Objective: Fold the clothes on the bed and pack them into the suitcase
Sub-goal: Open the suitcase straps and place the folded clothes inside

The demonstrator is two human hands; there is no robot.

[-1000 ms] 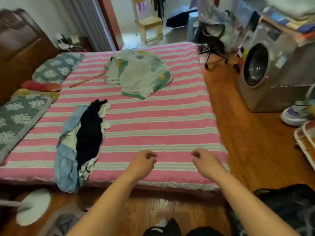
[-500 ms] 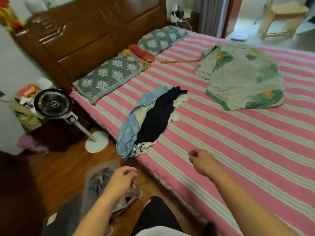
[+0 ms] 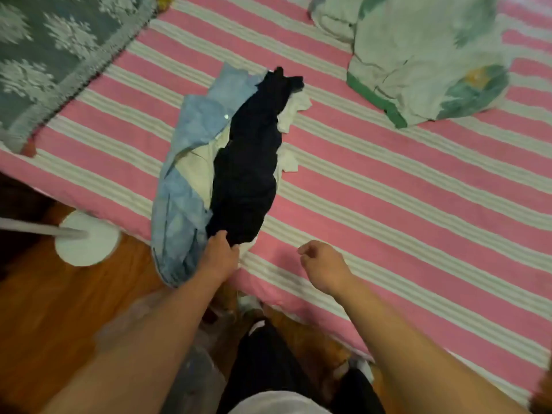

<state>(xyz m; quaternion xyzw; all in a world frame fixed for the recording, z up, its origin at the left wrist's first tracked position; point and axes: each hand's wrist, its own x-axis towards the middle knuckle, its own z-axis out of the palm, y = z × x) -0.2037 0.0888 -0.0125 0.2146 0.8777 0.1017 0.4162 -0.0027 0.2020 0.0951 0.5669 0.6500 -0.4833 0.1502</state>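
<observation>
Clothes pile (image 3: 227, 171) sits on the bed (image 3: 388, 204) near the edge closest to me, running lengthwise away from me. Black garment (image 3: 249, 162) on top, light blue garment (image 3: 182, 198) under it on my left side and hanging partly over the bed edge, bits of white fabric (image 3: 291, 110) showing on the right side of the pile.

My left hand (image 3: 219, 253) is at the near end of the pile, fingers curled and pinching the bottom edge of the black garment where it meets the blue one. Hand is touching both; the wrist lies over the drooping blue fabric.

My right hand (image 3: 324, 264) is above the striped sheet just right of the pile's near end, apart from the clothes. Fingers loosely curled, nothing in them.

Floral green-and-white blanket (image 3: 424, 58) lies bunched further up the bed on the right, well apart from both hands. Grey patterned pillow (image 3: 53, 52) at top left. White round fan base (image 3: 88, 239) with its pole stands on the wooden floor (image 3: 59, 309) to the left, beside the bed edge. Clear plastic bag (image 3: 194, 369) down by my legs, partly hidden by my left forearm. Frame is motion-blurred, so fabric detail is soft.
</observation>
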